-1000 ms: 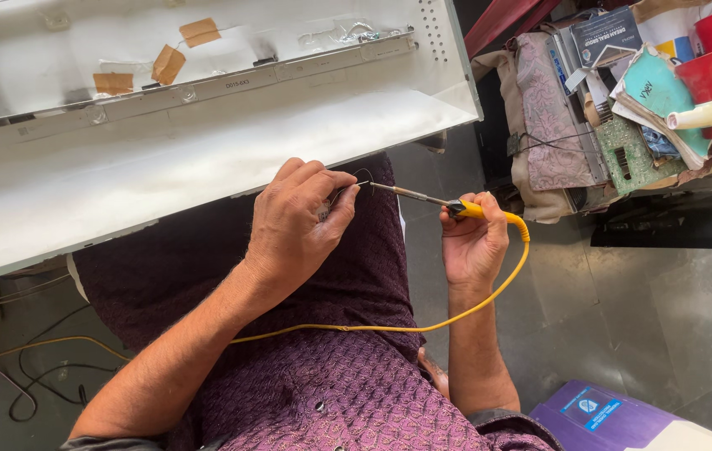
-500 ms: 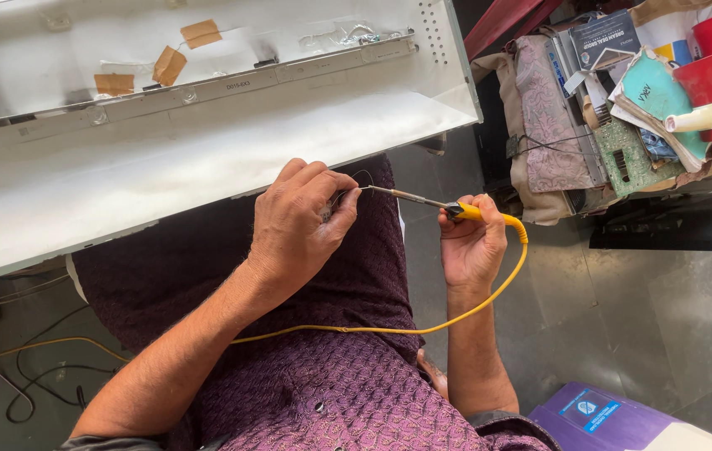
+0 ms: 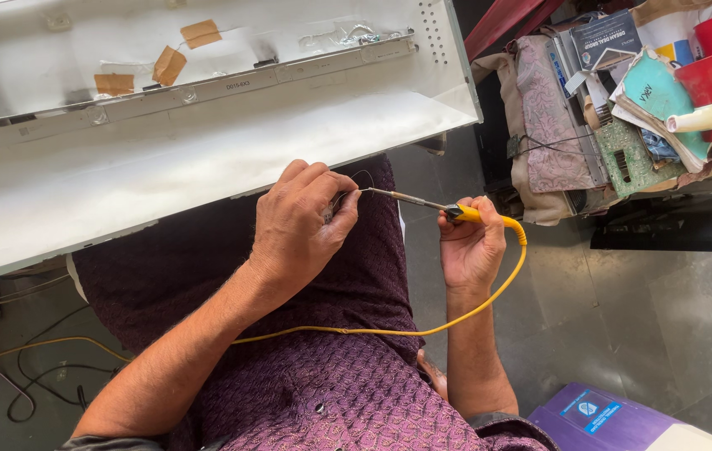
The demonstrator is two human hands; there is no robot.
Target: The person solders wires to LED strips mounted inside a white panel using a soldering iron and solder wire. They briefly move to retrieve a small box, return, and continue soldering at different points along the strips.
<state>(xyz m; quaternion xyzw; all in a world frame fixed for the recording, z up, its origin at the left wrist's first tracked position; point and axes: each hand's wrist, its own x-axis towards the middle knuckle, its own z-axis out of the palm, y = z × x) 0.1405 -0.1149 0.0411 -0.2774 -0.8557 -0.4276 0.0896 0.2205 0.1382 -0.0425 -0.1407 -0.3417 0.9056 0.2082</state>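
The right hand [image 3: 470, 248] has its grip closed around the yellow handle of a soldering iron [image 3: 448, 210], whose thin metal shaft runs leftward to a tip at the fingertips of the left hand [image 3: 302, 219]. The left hand's grip is pinched narrow on something small, mostly hidden by the fingers; a thin dark wire [image 3: 363, 174] loops just above them. A yellow cord [image 3: 423, 331] leaves the handle, curves down around the right wrist and trails across the purple-clothed lap. Both hands hover over that lap, just below the edge of a long white metal panel [image 3: 206, 159] carrying brown tape patches [image 3: 170, 63]. To the right, well apart, stands a cluttered pile [image 3: 623, 125] of books, papers, a green circuit board and red cups.
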